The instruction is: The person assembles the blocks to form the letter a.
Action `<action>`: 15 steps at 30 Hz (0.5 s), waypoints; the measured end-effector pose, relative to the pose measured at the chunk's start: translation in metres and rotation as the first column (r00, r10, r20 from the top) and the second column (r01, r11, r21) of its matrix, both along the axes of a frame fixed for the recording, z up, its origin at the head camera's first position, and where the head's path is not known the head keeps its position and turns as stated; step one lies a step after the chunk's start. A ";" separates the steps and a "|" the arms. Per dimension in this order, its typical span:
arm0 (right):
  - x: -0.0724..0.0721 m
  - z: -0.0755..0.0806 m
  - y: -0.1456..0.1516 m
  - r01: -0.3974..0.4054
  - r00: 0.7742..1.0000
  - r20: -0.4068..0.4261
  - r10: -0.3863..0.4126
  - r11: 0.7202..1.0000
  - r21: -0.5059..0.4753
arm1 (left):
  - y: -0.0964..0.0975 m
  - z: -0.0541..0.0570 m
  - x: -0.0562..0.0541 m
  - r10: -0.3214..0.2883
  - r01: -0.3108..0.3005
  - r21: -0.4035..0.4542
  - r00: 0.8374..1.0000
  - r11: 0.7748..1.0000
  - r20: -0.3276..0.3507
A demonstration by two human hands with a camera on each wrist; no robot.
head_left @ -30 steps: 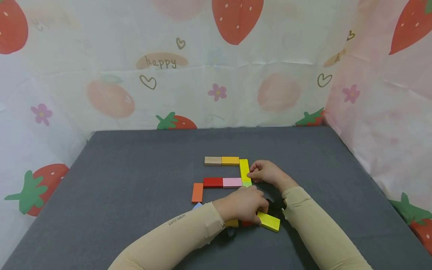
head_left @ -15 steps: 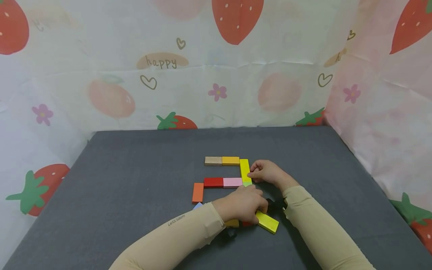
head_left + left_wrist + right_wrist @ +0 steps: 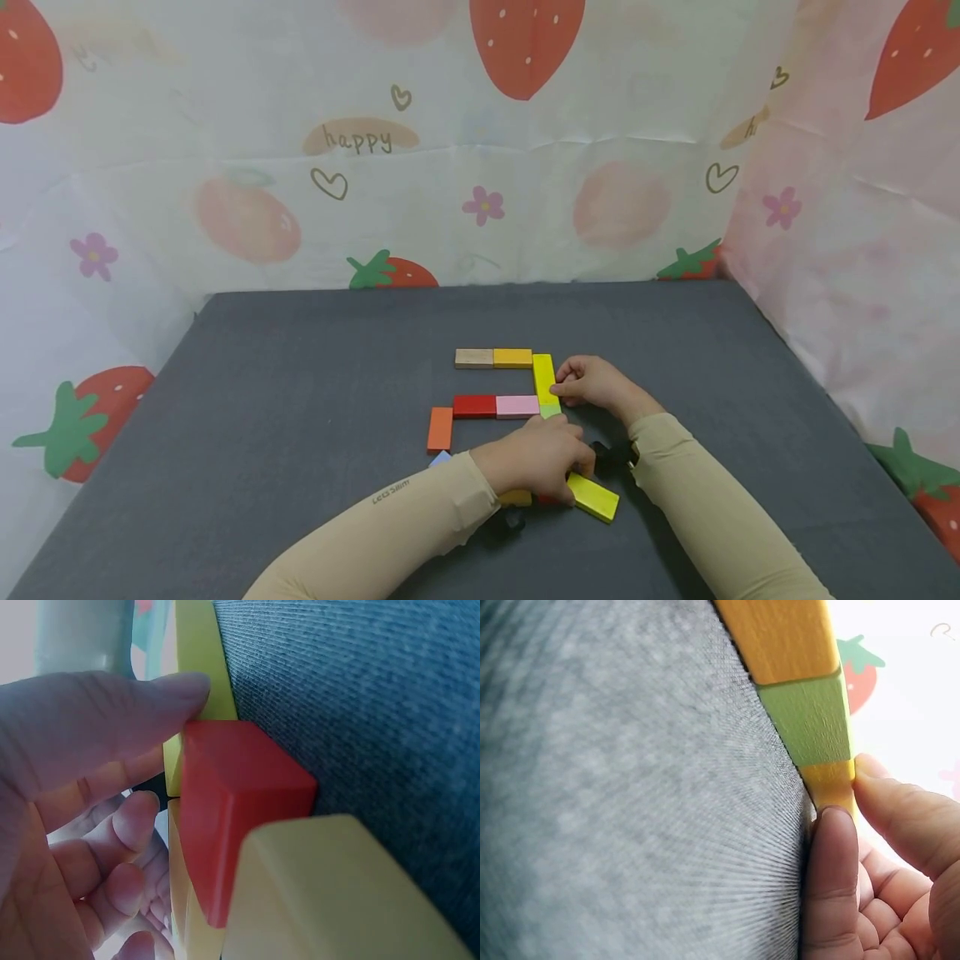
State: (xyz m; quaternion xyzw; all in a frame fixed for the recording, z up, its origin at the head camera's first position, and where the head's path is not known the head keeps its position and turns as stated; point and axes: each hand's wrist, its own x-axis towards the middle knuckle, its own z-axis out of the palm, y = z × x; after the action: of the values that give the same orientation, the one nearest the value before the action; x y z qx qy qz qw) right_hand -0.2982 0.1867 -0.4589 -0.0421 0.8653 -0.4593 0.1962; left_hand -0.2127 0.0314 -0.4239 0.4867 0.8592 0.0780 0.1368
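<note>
In the head view my left hand (image 3: 536, 458) holds a yellow block (image 3: 596, 498) lying at a slant near the front. Its thumb lies along the yellow block (image 3: 201, 645) in the left wrist view, right by the end of a red block (image 3: 244, 780). My right hand (image 3: 595, 387) grips another yellow block (image 3: 543, 375) farther back, thumb on top and a finger at its side, as the right wrist view shows. That block meets a green block (image 3: 810, 720). My left hand and forearm hide part of the block line.
A winding line of blocks lies on the dark grey cloth (image 3: 315, 375): a wooden one (image 3: 474, 358), an orange-yellow one (image 3: 512, 358), a pink one (image 3: 517, 407), a red one (image 3: 474, 407), an orange one (image 3: 440, 429) and a blue one (image 3: 440, 458). Printed curtains stand behind.
The yellow block at my left hand has shifted slightly left and toward the front, and turned a little. My right hand has stayed in place.
</note>
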 end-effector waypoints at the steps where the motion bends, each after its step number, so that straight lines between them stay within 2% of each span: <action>1: 0.000 0.000 0.000 -0.001 1.000 -0.002 0.001 1.000 0.000 | 0.000 0.000 0.000 0.001 -0.001 0.002 1.000 1.000 0.001; 15: -0.002 -0.001 0.001 0.006 1.000 0.007 -0.006 1.000 -0.001 | -0.001 -0.004 0.000 0.011 -0.011 0.005 1.000 1.000 -0.005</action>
State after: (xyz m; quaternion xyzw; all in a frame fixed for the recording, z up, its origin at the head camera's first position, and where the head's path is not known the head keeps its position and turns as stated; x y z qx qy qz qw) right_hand -0.3002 0.1875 -0.4598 -0.0381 0.8644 -0.4605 0.1981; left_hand -0.2127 0.0302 -0.4276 0.4827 0.8620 0.0796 0.1329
